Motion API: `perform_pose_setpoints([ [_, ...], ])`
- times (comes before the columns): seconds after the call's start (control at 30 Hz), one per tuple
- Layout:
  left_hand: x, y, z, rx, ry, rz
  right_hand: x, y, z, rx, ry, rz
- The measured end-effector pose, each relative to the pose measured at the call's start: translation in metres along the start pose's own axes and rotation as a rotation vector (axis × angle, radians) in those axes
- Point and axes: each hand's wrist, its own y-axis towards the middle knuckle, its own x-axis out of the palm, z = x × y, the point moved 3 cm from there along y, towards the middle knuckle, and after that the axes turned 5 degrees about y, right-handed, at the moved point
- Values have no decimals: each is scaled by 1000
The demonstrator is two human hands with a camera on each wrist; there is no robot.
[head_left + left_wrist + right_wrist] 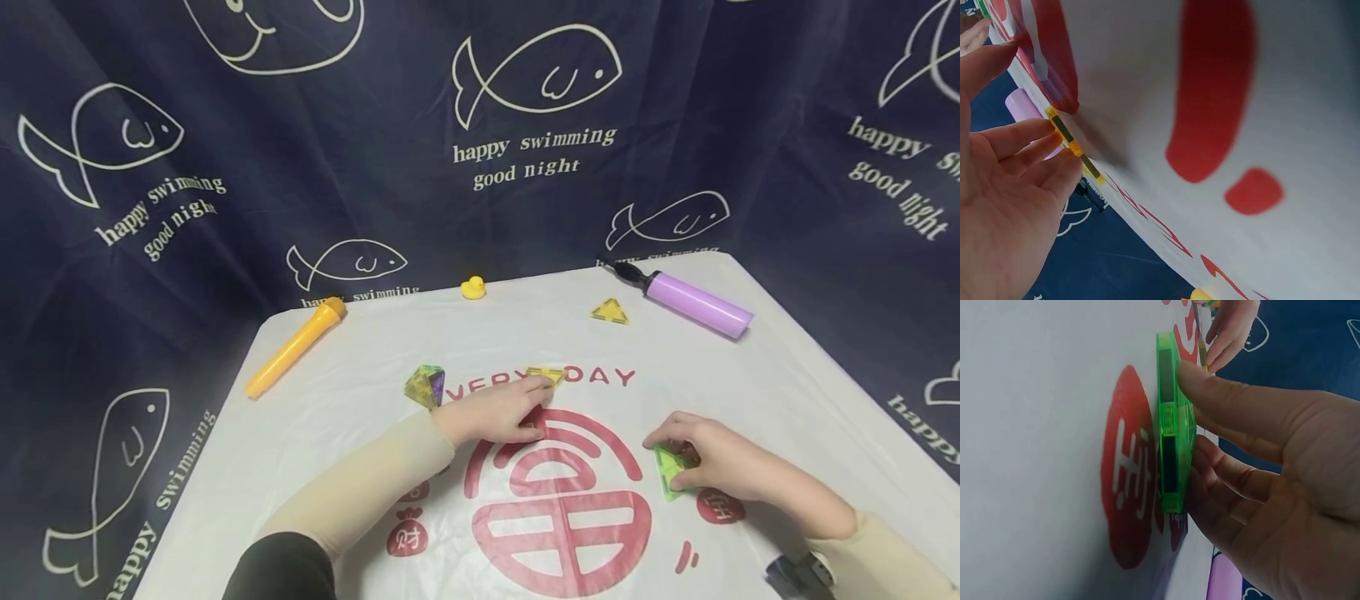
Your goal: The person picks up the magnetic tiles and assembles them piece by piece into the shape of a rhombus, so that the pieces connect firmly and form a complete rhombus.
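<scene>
My left hand (501, 410) reaches over the printed lettering, its fingertips on a yellow triangular magnetic tile (555, 375). In the left wrist view, those fingers meet the edge of the yellow tile (1072, 142) and the thumb stays apart from it. To the right, my right hand (723, 457) holds a green magnetic tile (667, 477) between thumb and fingers. The right wrist view shows the green tile (1168, 428) close to the cloth, with its thick edge facing the camera. Beside the left wrist stands a many-sided piece (424, 385) of yellow-green and purple tiles.
Another yellow triangular tile (610, 312) lies farther back, near a purple hand pump (697, 305). A small yellow duck (473, 288) sits at the table's back edge. An orange toy microphone (296, 346) lies at the left edge. A dark curtain (525, 225) hangs behind the white tablecloth (352, 467).
</scene>
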Motion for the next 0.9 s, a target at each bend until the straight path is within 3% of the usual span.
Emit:
perform_pose_setpoints([
  [0.17, 1, -5, -3, 11, 31, 34, 0, -2, -1, -24, 1, 13],
  [0.43, 0, -12, -4, 8, 62, 54, -1, -2, -2, 38, -31, 2],
  [0.7, 0, -16, -1, 17, 64, 62, -1, 10, -1, 129, -61, 25],
  [0.9, 1, -18, 0, -7, 40, 45, -1, 24, -1, 139, -91, 78],
])
